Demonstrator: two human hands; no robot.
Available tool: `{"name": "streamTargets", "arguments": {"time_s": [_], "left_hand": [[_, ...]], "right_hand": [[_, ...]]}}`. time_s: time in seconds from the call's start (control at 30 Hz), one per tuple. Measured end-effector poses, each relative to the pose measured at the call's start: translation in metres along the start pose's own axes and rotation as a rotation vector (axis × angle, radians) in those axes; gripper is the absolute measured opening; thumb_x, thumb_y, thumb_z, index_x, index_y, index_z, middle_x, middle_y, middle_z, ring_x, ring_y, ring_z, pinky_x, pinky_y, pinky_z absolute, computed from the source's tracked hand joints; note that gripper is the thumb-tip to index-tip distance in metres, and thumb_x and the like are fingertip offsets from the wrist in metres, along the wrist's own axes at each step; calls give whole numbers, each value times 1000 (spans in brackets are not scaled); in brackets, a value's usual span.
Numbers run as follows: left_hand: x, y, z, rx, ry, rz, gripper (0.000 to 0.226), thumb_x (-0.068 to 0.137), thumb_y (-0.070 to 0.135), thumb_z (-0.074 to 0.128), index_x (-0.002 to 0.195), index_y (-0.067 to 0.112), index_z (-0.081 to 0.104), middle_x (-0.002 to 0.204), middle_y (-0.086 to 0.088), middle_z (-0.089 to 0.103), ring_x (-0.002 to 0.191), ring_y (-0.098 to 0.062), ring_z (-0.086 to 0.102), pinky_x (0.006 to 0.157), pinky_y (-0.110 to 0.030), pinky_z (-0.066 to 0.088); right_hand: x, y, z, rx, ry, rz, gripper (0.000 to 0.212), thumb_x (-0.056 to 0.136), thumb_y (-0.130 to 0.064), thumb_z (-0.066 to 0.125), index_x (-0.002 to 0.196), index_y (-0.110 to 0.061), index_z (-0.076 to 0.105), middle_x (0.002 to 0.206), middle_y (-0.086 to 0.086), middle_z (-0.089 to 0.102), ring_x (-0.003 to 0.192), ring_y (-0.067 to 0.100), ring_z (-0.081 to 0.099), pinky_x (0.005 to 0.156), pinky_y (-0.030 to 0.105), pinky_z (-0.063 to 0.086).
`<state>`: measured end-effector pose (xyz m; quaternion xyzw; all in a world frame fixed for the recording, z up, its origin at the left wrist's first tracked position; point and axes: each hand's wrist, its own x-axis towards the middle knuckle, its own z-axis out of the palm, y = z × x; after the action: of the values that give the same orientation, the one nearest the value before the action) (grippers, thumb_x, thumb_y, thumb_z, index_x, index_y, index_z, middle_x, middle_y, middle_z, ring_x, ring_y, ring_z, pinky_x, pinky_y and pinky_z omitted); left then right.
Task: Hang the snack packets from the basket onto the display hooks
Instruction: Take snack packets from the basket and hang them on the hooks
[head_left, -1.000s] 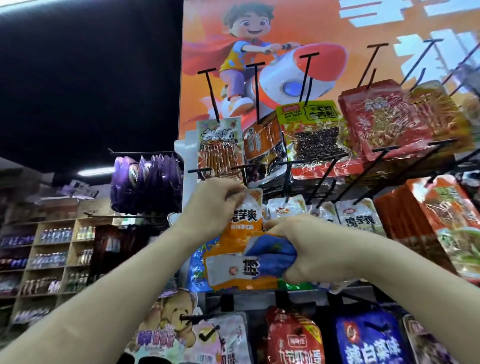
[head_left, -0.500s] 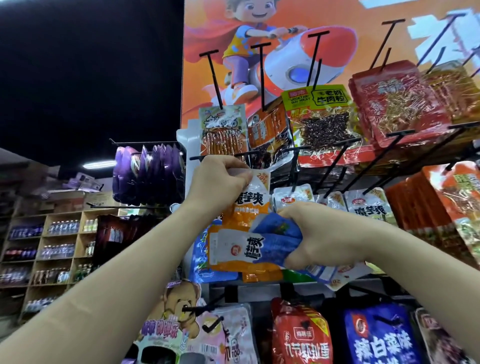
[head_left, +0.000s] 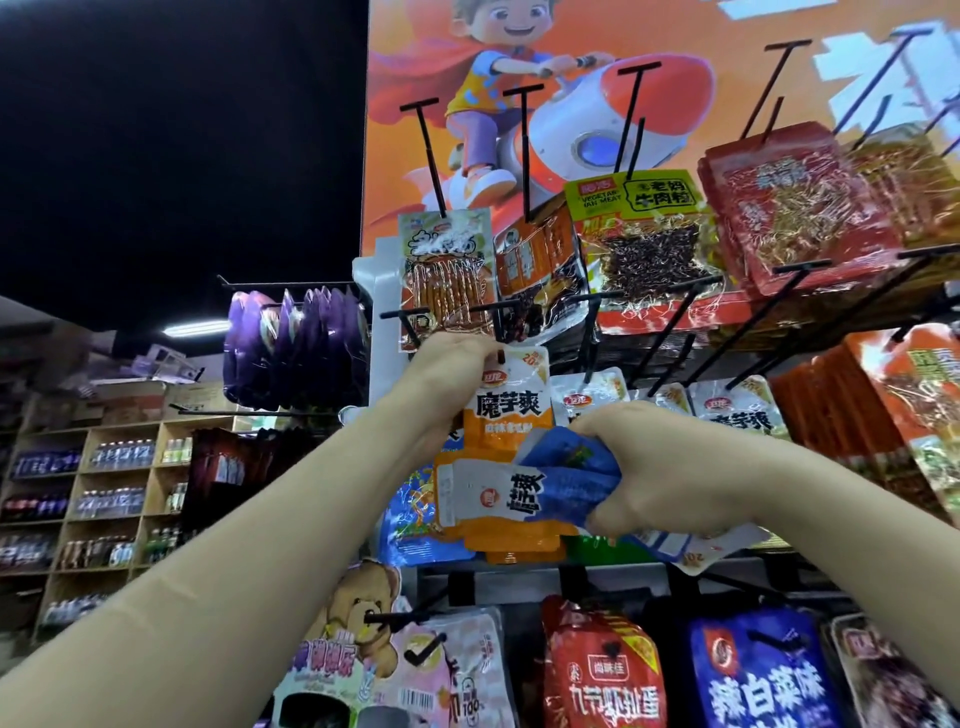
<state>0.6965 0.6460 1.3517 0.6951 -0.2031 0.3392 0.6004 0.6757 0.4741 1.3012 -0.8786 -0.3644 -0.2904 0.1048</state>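
Your left hand (head_left: 457, 366) is up at the middle row of the rack. Its fingers and thumb are curled and pinch the white top edge of an orange packet (head_left: 514, 410) right at the tip of a black hook (head_left: 500, 332). You cannot tell whether the hang-hole sits over the tip, because your fingers cover that spot. The packet hangs down from the pinch, and its lower part passes behind what your other hand carries.

Your right hand (head_left: 670, 467) is lower and to the right. It is closed tight round a bundle of packets (head_left: 483, 499), with a crumpled blue one on top, white-and-orange ends sticking out to the left, and one white end poking out below your palm.

Just right of the orange packet, on neighbouring hooks, hang white-topped packets (head_left: 737, 410) of the same kind. The row above holds a striped packet (head_left: 447, 275), an orange-and-black packet (head_left: 540, 270), a packet with a yellow-green header (head_left: 639, 197) and a thick stack of red packets (head_left: 795, 208). Above these, bare hooks (head_left: 423, 150) stand out against an orange poster (head_left: 405, 52) of a cartoon child on a rocket.

Below your hands hangs another row — a bear packet (head_left: 358, 608) on the left, a red packet (head_left: 602, 670) in the middle and a dark blue packet (head_left: 758, 680) to the right. To the left of the rack a cluster of purple packets (head_left: 296, 348) hangs from a side rail. Far beyond them stand wooden shelves (head_left: 124, 428) with rows of bottles.
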Motion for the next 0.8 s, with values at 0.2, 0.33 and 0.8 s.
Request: {"name": "streamTargets", "arguments": {"time_s": [0.2,0.33,0.8], "left_hand": [[-7,-24,-17,407,-31,181,30,91,14,65,119,18,54,85,-6,63,75,-19,61,71,-36,55],[-1,-33,-21,717,183,411,28,83,27,74,101,23,52,76,4,63,75,-18,60,64,-29,43],[-72,-1,-13,525,337,757,9,91,21,60,89,29,62,77,13,65,67,-5,60,64,-24,52]], "right_hand": [[-4,5,-5,12,-45,-11,24,75,-13,76,90,-18,58,75,-3,60,58,10,55,57,23,45],[-20,16,-24,277,92,11,23,73,2,77,85,-11,63,66,1,66,53,8,60,53,20,46],[-49,21,-27,1037,571,69,21,75,-1,71,96,-6,69,91,12,75,78,29,73,65,38,59]]}}
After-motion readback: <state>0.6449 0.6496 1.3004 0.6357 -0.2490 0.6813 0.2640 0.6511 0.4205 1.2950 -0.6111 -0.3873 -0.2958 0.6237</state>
